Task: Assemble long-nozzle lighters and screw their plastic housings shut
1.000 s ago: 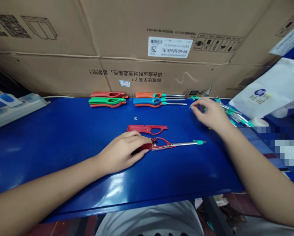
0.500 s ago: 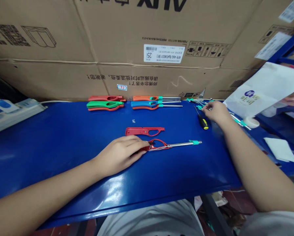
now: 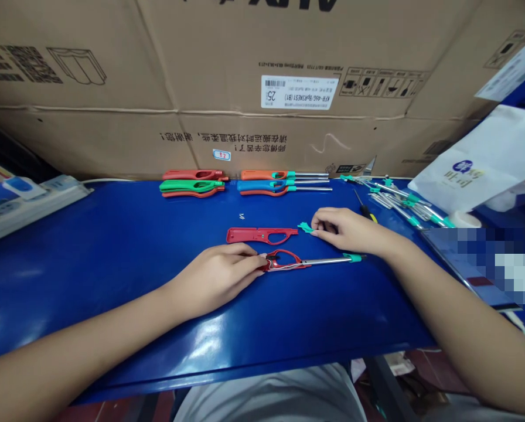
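Observation:
My left hand (image 3: 218, 274) lies over the handle end of a half-open red lighter (image 3: 289, 260), fingers curled down on it; its metal tube with a teal tip (image 3: 354, 257) points right. My right hand (image 3: 348, 230) is above that tube and pinches a small teal plastic part (image 3: 305, 227) between its fingertips. A separate red handle shell (image 3: 260, 235) lies flat just beyond the lighter, left of the teal part.
Finished lighters lie at the table's back: red and green ones (image 3: 192, 183), orange and blue ones (image 3: 271, 181). A screwdriver (image 3: 364, 209) and several metal tubes (image 3: 398, 198) lie back right. Cardboard boxes (image 3: 245, 88) wall the rear; a power strip (image 3: 29, 196) is left, a white bag (image 3: 486, 158) right.
My right hand came back from the pile of tubes at the back right to the middle, now carrying a small teal part. My left hand stayed on the red lighter.

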{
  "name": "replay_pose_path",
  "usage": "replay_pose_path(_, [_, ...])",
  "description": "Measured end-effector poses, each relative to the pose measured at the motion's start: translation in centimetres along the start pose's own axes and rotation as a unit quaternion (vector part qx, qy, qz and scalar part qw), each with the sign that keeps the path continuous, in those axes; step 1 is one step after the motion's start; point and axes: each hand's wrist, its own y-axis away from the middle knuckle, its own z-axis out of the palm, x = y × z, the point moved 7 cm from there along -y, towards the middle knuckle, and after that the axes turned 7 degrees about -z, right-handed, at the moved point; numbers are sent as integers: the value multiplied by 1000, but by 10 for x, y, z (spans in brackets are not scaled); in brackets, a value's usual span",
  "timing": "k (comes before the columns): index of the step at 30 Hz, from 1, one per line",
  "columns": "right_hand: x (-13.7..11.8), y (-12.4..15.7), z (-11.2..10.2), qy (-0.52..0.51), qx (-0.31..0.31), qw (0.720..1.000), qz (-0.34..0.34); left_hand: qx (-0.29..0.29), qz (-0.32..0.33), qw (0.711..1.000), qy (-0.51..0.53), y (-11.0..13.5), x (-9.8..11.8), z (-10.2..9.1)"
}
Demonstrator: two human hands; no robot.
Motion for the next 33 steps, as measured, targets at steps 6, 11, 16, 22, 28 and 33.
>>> replay_pose_path(6, [-5,3,0,24,-31,999,-5,-16,-44,997,63,-1,-8,3])
replay_pose_path(11, [-28,5,-5,-6,-17,998,-53,-16,-34,994,100,-1,-10,5])
replay_pose_path(16, [-60,3,4,-28,-42,994,-100,-23,-27,990,137,-3,-9,6])
replay_pose_path(22, [-72,0,22,6,-65,991,-119,-36,-36,985,163,-5,-9,9])
replay_pose_path(28, [-71,-1,26,15,-47,989,-137,-37,-68,981,178,-4,-10,11])
replay_pose_path(33, [-77,0,31,44,-39,985,-164,-42,-92,974,201,-4,-8,11])
